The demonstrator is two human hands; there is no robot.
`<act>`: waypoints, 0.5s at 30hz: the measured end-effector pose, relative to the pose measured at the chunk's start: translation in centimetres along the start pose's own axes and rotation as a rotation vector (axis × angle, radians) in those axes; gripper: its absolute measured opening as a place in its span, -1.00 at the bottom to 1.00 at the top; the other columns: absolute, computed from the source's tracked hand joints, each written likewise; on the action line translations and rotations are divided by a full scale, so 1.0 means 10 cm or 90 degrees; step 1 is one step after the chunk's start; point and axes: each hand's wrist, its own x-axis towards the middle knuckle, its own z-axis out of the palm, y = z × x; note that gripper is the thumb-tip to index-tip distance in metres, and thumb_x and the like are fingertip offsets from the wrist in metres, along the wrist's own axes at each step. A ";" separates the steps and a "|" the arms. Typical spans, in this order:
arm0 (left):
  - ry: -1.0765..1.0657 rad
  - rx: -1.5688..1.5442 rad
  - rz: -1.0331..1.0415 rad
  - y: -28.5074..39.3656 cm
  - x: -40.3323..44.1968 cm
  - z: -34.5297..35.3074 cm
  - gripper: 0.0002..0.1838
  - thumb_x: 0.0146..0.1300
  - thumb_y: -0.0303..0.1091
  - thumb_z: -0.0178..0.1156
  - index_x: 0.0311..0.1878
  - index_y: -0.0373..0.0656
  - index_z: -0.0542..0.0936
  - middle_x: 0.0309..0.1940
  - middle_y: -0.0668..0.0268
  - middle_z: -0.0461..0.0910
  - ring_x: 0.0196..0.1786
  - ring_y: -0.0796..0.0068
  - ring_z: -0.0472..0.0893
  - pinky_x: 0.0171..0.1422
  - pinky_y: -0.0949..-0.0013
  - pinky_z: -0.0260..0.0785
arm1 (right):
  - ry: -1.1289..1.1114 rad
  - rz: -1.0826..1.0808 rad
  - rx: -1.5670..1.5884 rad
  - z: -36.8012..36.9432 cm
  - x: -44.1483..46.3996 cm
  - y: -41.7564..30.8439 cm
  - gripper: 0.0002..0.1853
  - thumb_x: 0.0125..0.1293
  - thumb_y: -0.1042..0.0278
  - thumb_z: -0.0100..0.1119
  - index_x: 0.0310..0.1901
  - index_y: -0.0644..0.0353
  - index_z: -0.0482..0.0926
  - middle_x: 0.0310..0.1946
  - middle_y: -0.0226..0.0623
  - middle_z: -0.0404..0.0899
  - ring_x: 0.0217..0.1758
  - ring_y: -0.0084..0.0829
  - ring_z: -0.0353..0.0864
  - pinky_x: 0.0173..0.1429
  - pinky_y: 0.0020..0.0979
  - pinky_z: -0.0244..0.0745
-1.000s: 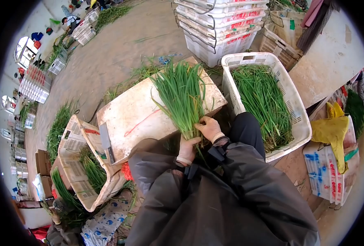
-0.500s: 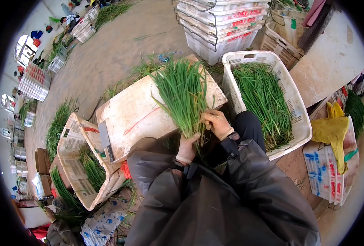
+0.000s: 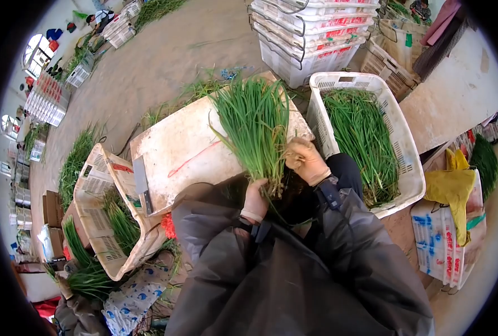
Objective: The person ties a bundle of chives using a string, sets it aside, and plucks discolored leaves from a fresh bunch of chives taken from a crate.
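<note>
Head view: left hand (image 3: 255, 199) clamped on green bunch (image 3: 253, 129), frame centre; right hand (image 3: 307, 162) curled beside it, can't tell if gripping.

There are two hands (image 3: 255, 200) (image 3: 307, 162), one held bunch (image 3: 253, 126), one knife (image 3: 140, 176).

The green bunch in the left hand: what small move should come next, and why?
Probably the right hand should pick at the near edge of the green bunch. The left hand grips the bunch near its base, some yellowish blades show among the green on that side, and the right hand's curled fingers are close beside them.
</note>
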 end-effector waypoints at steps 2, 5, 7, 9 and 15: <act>0.002 0.017 0.022 -0.08 0.05 -0.03 -0.64 0.50 -0.34 -0.03 0.14 -0.38 0.59 0.05 0.04 0.71 0.07 0.17 0.71 0.24 0.11 0.60 | 0.028 0.033 -0.299 0.07 0.00 0.07 -0.92 0.38 0.44 0.33 -0.18 0.18 0.61 -0.48 -0.46 0.54 -0.54 -0.65 0.43 -0.47 -0.54 0.28; 0.058 -0.227 -0.105 -0.14 0.09 -0.07 -0.65 0.49 -0.37 -0.04 0.14 -0.38 0.59 0.05 0.03 0.70 0.08 0.17 0.71 0.26 0.12 0.60 | 0.082 -0.044 -0.681 -0.11 0.08 0.35 -0.84 0.31 0.39 0.36 -0.18 0.29 0.66 -0.46 -0.34 0.63 -0.50 -0.57 0.58 -0.39 -0.47 0.48; 0.061 -0.143 -0.065 -0.17 0.10 -0.07 -0.65 0.49 -0.37 -0.05 0.13 -0.39 0.59 0.05 0.03 0.70 0.08 0.16 0.71 0.27 0.13 0.59 | 0.098 -0.069 -0.826 -0.24 0.13 0.50 -0.81 0.26 0.36 0.39 -0.21 0.30 0.66 -0.48 -0.25 0.65 -0.46 -0.49 0.65 -0.32 -0.42 0.54; 0.057 -0.137 -0.051 -0.24 0.13 -0.10 -0.65 0.47 -0.36 -0.03 0.13 -0.38 0.59 0.05 0.03 0.70 0.08 0.15 0.71 0.27 0.12 0.58 | 0.118 -0.092 -0.968 -0.28 0.08 0.54 -0.76 0.18 0.25 0.41 -0.23 0.24 0.70 -0.41 -0.05 0.70 -0.30 -0.20 0.77 -0.15 -0.25 0.62; 0.069 -0.145 -0.041 -0.56 0.25 -0.25 -0.64 0.42 -0.34 0.02 0.13 -0.34 0.60 0.03 0.07 0.71 0.08 0.13 0.70 0.28 0.11 0.55 | 0.257 0.023 -1.118 -0.33 0.10 0.58 -0.75 0.15 0.20 0.35 -0.15 0.07 0.74 -0.18 -0.06 0.76 -0.02 0.00 0.73 0.09 -0.08 0.63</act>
